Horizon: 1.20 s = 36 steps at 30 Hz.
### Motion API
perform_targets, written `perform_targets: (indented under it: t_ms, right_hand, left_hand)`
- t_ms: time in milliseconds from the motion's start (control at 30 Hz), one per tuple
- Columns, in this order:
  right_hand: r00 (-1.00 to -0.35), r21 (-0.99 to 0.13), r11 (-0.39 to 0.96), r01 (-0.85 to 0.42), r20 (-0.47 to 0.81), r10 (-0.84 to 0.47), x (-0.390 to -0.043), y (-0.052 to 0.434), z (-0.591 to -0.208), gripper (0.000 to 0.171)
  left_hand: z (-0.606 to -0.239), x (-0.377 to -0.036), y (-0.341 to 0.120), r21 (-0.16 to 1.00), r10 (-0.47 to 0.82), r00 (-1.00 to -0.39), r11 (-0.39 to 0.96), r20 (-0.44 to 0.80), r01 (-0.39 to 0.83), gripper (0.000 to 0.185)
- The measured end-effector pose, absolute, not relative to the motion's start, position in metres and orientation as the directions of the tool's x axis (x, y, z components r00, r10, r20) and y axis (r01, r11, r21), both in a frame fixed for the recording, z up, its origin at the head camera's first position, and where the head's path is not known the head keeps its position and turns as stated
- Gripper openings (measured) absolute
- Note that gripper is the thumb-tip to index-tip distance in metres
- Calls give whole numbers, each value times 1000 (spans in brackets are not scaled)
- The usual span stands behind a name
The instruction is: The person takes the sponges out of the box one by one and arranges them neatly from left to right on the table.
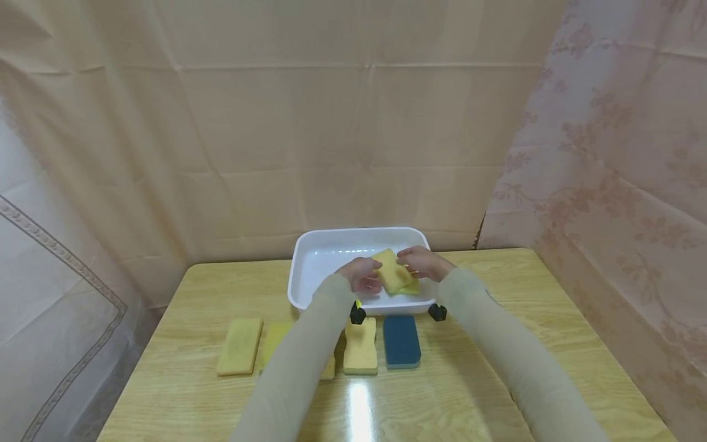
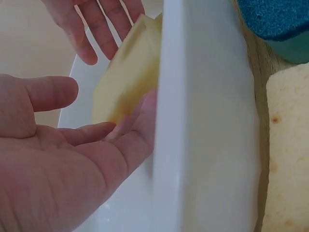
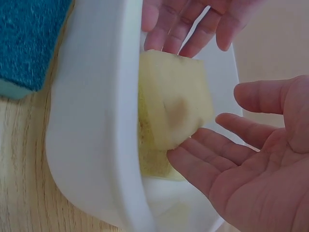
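Observation:
Both hands are inside a white tray (image 1: 295, 276), on either side of a pale yellow sponge (image 1: 391, 273). My left hand (image 1: 361, 274) has its fingers extended beside the sponge's left edge, thumb apart from it. From the other side, the fingertips of my right hand (image 3: 260, 159) touch the sponge's edge, with the thumb raised clear. That sponge overlaps a second, yellower sponge (image 3: 161, 164) lying lower in the tray's right part. In the left wrist view the tray wall hides part of the left fingers and of the pale sponge (image 2: 130, 72).
On the wooden table (image 1: 442, 393) in front of the tray lie a yellow sponge (image 1: 240, 347), another yellow one (image 1: 275, 334) partly behind the left sleeve, a notched sponge (image 1: 361, 350) and a dark blue scouring sponge (image 1: 401, 341). A beige curtain (image 1: 353, 123) hangs behind.

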State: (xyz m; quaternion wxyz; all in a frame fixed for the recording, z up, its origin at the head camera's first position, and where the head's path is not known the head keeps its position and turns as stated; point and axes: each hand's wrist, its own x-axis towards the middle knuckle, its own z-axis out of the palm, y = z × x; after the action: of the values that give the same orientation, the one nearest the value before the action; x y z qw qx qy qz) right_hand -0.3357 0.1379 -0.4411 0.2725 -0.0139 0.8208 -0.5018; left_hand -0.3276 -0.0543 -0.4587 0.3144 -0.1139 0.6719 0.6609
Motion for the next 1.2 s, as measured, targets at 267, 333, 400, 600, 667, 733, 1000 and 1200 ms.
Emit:
perform_targets:
  t_ms: [267, 333, 400, 600, 667, 733, 1000, 1200]
  right_hand:
    - [-851, -841, 486, 240, -423, -312, -333, 137, -439, 53]
    - [-851, -841, 485, 241, -423, -311, -333, 137, -439, 53]
    - [-850, -841, 482, 245, -425, -310, -332, 137, -438, 53]
    - [-857, -849, 472, 237, -411, -310, -331, 136, -436, 53]
    - [-858, -854, 462, 239, -408, -312, -330, 135, -436, 52]
    - [-858, -858, 452, 245, -409, -311, -329, 135, -436, 52]
    - [-862, -870, 422, 254, -401, -309, -329, 135, -434, 54]
    - [-869, -888, 377, 263, -388, -308, -331, 136, -432, 55]
  left_hand:
    - [-455, -325, -57, 823, 249, -786, 109, -566, -558, 49]
    - [-453, -324, -58, 825, 253, -787, 108, -562, -555, 49]
    - [-451, -324, -59, 829, 253, -791, 105, -557, -550, 50]
    - [-450, -324, -63, 838, 246, -804, 83, -542, -539, 51]
    - [-449, -323, -64, 843, 243, -809, 85, -535, -532, 50]
    - [-449, -322, -65, 847, 239, -815, 84, -528, -524, 47]
    - [-448, -323, -68, 867, 220, -840, 67, -495, -493, 41]
    - [-444, -326, -72, 878, 215, -853, 55, -475, -475, 42]
